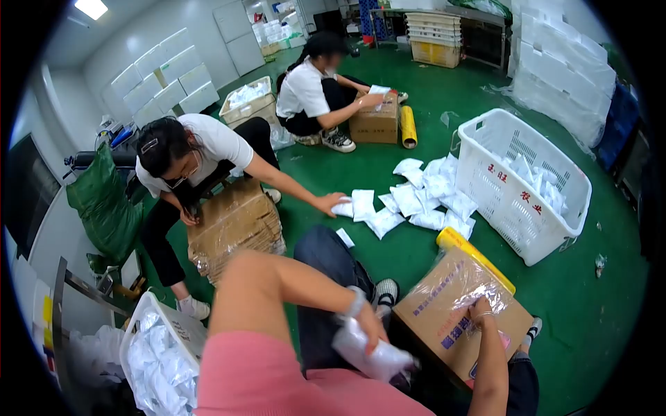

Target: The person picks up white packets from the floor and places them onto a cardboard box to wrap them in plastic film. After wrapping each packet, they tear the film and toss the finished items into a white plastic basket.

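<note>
My left hand [370, 330] is closed round a white plastic packet [371, 353], blurred by motion, above my bent leg. On top of a brown cardboard box [444, 312] between my legs lies my right hand [480, 310], its fingers bent down against the clear film; whether it grips anything is hidden. Behind the box's far edge rests a yellow roll of film [479, 260]. White packets [409, 201] lie in a loose pile on the green floor beyond my knee.
A white crate [524, 194] with packets stands at the right, another crate [166, 333] at lower left. One co-worker [201, 152] reaches a hand to the pile beside a wrapped box [236, 225]; another person [312, 97] sits behind a smaller box [374, 118].
</note>
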Tool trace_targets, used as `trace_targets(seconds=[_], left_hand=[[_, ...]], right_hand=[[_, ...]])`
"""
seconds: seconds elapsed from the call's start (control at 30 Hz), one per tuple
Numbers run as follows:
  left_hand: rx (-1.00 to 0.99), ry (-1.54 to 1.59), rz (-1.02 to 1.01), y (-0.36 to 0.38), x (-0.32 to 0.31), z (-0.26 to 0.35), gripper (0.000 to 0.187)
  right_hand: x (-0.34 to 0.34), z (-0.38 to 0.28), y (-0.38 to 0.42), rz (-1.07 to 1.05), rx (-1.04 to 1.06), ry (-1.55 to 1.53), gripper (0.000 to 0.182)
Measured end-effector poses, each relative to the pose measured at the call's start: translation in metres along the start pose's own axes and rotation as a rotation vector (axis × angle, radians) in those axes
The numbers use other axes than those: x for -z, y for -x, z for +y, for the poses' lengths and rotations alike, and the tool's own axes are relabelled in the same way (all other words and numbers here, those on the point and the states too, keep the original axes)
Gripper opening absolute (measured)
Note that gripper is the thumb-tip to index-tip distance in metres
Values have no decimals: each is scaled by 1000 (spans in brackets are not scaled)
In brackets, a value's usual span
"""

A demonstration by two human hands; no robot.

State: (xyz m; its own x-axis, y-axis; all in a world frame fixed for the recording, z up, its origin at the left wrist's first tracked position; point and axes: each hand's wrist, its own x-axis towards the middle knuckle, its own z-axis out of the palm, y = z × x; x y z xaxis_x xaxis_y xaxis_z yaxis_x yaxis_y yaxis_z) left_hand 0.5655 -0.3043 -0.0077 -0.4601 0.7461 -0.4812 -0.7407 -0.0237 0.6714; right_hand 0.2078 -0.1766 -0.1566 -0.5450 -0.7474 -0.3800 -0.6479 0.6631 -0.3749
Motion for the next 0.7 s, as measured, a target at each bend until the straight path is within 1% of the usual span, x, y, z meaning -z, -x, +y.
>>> trace_targets(seconds=[0.03, 0.1, 0.17, 0.2, 0.23, 0.27, 0.3, 0.33, 0.37, 0.4, 0.43, 0.47, 0.5, 0.53, 0.57, 0.6, 0.63, 0.67, 0.7], left_hand=[[136, 406, 84, 25, -14, -21, 63], [72, 765, 454, 79, -75, -4, 47], [-109, 842, 668, 89, -97, -10, 48], [-272, 983, 644, 84, -98, -13, 47], [-369, 1061, 578, 77, -87, -23, 49], [-454, 1056, 564, 76, -94, 4, 52], [-454, 1081, 631, 68, -89, 14, 55], [-515, 1101, 558, 58, -79, 16, 56], [-561, 1158, 428, 47, -77, 27, 56], [-454, 1068, 527, 37, -69, 27, 70], [-467, 1022, 486, 32, -73, 38, 67], [-452, 1035, 525, 27, -75, 49, 64], [-446, 1036, 573, 22, -73, 58, 61], [-392, 939, 610, 17, -57, 50, 55], [-359, 912, 592, 16, -51, 58, 55], [-280, 721, 686, 17, -46, 66, 46], [-199, 526, 770, 19, -43, 74, 41], [67, 107, 934, 38, -40, 93, 43], [319, -325, 1054, 62, -35, 108, 45]], right_hand=[[2, -10, 20, 167, 70, 9, 39], [21, -31, 50, 113, 83, -33, 40], [25, -40, 72, 121, 182, 13, 39], [26, -48, 82, 86, 263, -21, 38], [46, -77, 100, -22, 358, -64, 41], [74, -120, 132, -116, 284, -255, 42], [101, -163, 163, -195, 196, -443, 43], [110, -186, 187, -77, 402, -412, 45], [107, -201, 202, -97, 539, -396, 49], [96, -214, 211, -94, 560, -374, 49], [103, -229, 218, -182, 443, -326, 51], [81, -220, 208, -110, 469, -547, 70], [75, -212, 200, -236, 401, -656, 67], [59, -204, 195, -251, 322, -782, 65], [51, -201, 195, -257, 248, -919, 64], [45, -196, 197, -220, 222, -952, 64], [42, -195, 201, -300, 139, -1130, 62], [39, -194, 203, -382, 65, -1308, 60], [37, -191, 204, -358, 47, -1343, 60]])
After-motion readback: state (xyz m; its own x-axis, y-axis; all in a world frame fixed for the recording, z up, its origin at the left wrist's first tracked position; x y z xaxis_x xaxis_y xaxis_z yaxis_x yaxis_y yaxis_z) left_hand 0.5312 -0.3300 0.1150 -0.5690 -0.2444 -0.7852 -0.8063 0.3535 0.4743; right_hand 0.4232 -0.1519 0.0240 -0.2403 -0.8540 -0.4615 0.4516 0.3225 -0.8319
